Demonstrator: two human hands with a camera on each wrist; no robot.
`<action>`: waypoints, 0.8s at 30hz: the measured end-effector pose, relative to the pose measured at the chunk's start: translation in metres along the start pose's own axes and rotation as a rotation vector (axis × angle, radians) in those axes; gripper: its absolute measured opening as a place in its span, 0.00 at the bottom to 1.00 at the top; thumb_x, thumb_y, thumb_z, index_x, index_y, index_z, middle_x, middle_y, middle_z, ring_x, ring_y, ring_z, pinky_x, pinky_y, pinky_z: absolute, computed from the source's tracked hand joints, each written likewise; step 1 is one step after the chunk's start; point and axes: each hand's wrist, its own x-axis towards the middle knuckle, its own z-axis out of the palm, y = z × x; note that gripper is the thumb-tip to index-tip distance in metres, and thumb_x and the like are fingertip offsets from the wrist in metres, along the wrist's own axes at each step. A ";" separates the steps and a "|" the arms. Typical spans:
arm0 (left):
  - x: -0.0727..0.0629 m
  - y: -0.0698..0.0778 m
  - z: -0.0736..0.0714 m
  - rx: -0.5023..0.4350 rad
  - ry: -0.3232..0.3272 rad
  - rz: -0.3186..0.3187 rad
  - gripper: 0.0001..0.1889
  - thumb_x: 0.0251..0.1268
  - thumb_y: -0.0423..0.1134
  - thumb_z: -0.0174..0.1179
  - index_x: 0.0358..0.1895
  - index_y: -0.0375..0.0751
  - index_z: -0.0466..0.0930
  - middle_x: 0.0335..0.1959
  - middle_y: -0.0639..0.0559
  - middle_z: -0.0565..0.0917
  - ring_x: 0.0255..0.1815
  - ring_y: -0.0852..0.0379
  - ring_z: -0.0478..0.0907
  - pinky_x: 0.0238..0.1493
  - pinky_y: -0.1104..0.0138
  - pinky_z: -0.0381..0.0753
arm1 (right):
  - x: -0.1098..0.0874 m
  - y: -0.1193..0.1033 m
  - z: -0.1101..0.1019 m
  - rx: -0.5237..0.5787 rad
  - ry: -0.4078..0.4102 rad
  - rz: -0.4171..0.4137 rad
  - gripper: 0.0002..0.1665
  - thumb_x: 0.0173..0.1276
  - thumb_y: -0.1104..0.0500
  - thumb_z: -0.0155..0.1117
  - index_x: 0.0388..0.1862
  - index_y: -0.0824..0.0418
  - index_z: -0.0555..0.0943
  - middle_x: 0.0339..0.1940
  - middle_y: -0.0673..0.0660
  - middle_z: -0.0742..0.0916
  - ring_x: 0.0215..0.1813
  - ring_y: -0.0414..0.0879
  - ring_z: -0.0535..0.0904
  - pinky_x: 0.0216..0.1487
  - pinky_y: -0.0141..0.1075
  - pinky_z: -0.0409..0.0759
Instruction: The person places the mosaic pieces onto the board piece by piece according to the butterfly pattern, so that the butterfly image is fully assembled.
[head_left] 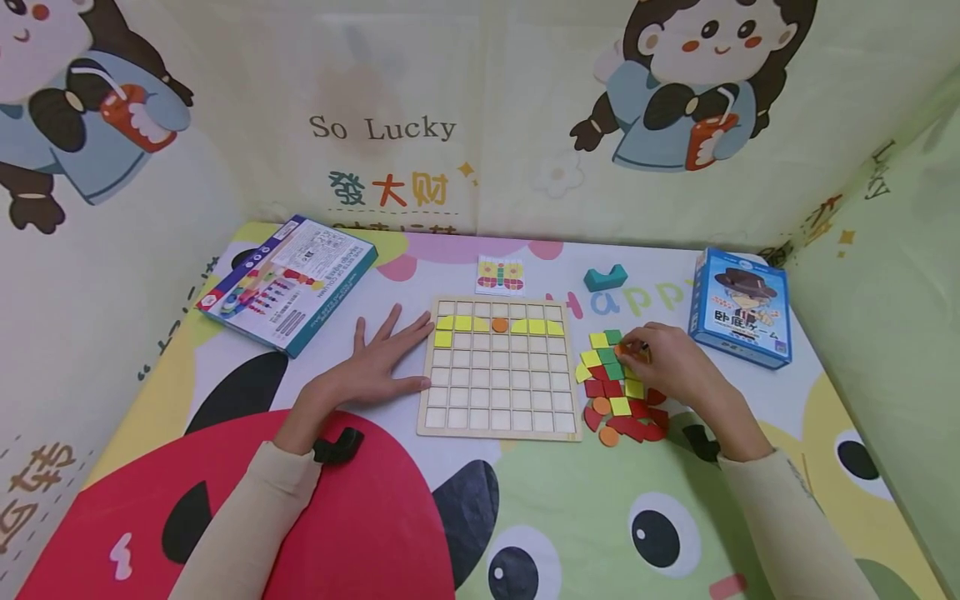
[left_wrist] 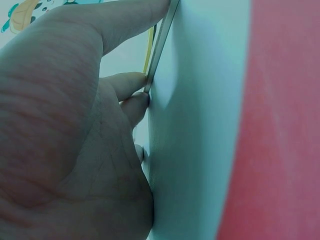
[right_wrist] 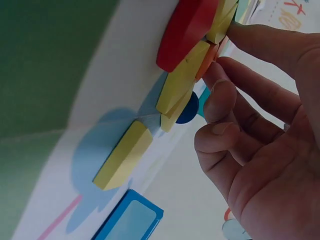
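A wooden grid board [head_left: 500, 375] lies mid-table, with several yellow pieces [head_left: 536, 327] and one orange disc [head_left: 500, 325] near its far edge. My left hand [head_left: 378, 362] is spread flat beside it, thumb and fingertips at the board's left edge. In the left wrist view, the thumb and fingers [left_wrist: 135, 85] meet that edge. Over a pile of red, yellow, green and orange pieces [head_left: 615, 389], my right hand [head_left: 663, 358] pinches an orange disc [right_wrist: 207, 62] between thumb and forefinger. Its other fingers are curled in.
A butterfly pattern card [head_left: 501, 275] lies beyond the board, with a teal notched block [head_left: 606, 277] to its right. One flat box [head_left: 288, 283] is at the back left; a blue box [head_left: 741, 307] is at the right. Printed fabric walls stand behind.
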 end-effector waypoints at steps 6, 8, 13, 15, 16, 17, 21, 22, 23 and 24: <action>0.000 0.000 0.000 0.002 0.000 -0.003 0.53 0.65 0.65 0.66 0.88 0.57 0.48 0.91 0.53 0.48 0.91 0.39 0.26 0.79 0.28 0.14 | 0.002 0.001 0.000 0.005 0.006 0.006 0.21 0.71 0.55 0.75 0.57 0.65 0.87 0.50 0.64 0.90 0.50 0.55 0.82 0.43 0.42 0.88; 0.000 -0.001 0.001 0.000 0.000 -0.002 0.53 0.65 0.65 0.66 0.88 0.57 0.49 0.91 0.53 0.48 0.91 0.39 0.26 0.79 0.28 0.14 | 0.002 0.001 0.000 0.005 0.004 0.010 0.21 0.71 0.55 0.75 0.57 0.65 0.87 0.50 0.64 0.90 0.49 0.55 0.82 0.43 0.41 0.88; 0.000 -0.001 0.001 -0.005 0.000 0.002 0.53 0.64 0.65 0.66 0.88 0.58 0.49 0.91 0.53 0.48 0.91 0.39 0.26 0.78 0.28 0.14 | 0.003 0.000 0.001 0.006 0.002 0.029 0.22 0.71 0.53 0.75 0.57 0.65 0.87 0.50 0.64 0.89 0.50 0.56 0.81 0.44 0.43 0.87; 0.000 -0.002 0.001 -0.005 0.000 0.002 0.53 0.64 0.65 0.66 0.88 0.58 0.49 0.91 0.53 0.48 0.91 0.39 0.27 0.78 0.28 0.14 | 0.003 0.000 0.001 0.004 0.002 0.035 0.22 0.71 0.53 0.75 0.56 0.65 0.88 0.50 0.64 0.89 0.51 0.56 0.81 0.45 0.44 0.88; 0.000 -0.002 0.001 -0.005 0.000 0.003 0.53 0.64 0.65 0.66 0.88 0.58 0.49 0.91 0.53 0.48 0.91 0.39 0.27 0.78 0.28 0.14 | 0.003 0.000 0.001 0.003 0.001 0.037 0.22 0.71 0.53 0.75 0.56 0.65 0.88 0.50 0.64 0.89 0.51 0.56 0.81 0.46 0.45 0.88; 0.000 -0.002 0.001 -0.006 0.001 0.002 0.53 0.64 0.65 0.66 0.88 0.58 0.49 0.91 0.53 0.48 0.91 0.39 0.27 0.78 0.28 0.14 | 0.003 0.000 0.000 0.001 0.001 0.038 0.21 0.71 0.53 0.75 0.56 0.65 0.88 0.50 0.64 0.88 0.51 0.57 0.81 0.47 0.45 0.88; 0.000 -0.002 0.001 -0.004 0.003 0.003 0.53 0.64 0.65 0.66 0.88 0.58 0.49 0.91 0.53 0.48 0.91 0.39 0.27 0.79 0.28 0.15 | 0.003 0.000 0.000 -0.005 -0.006 0.044 0.22 0.72 0.52 0.74 0.57 0.65 0.88 0.51 0.65 0.88 0.52 0.57 0.80 0.49 0.48 0.89; 0.000 -0.002 0.001 -0.003 0.003 0.004 0.53 0.64 0.65 0.66 0.88 0.58 0.49 0.91 0.53 0.48 0.91 0.39 0.27 0.79 0.28 0.15 | 0.003 -0.001 0.000 -0.007 -0.007 0.046 0.22 0.72 0.52 0.74 0.57 0.65 0.88 0.52 0.65 0.87 0.53 0.58 0.80 0.50 0.49 0.89; 0.000 -0.002 0.001 -0.003 0.003 0.005 0.53 0.64 0.65 0.66 0.88 0.58 0.49 0.91 0.53 0.48 0.91 0.39 0.27 0.78 0.28 0.15 | 0.003 -0.001 0.001 -0.009 -0.007 0.048 0.22 0.72 0.52 0.74 0.57 0.65 0.88 0.52 0.65 0.87 0.53 0.58 0.80 0.50 0.49 0.89; 0.000 -0.002 0.000 -0.004 0.002 0.006 0.53 0.64 0.65 0.66 0.88 0.58 0.49 0.91 0.53 0.48 0.91 0.39 0.27 0.78 0.28 0.15 | 0.003 -0.001 0.001 -0.012 -0.008 0.049 0.23 0.72 0.52 0.74 0.57 0.65 0.88 0.52 0.65 0.87 0.53 0.58 0.80 0.51 0.49 0.89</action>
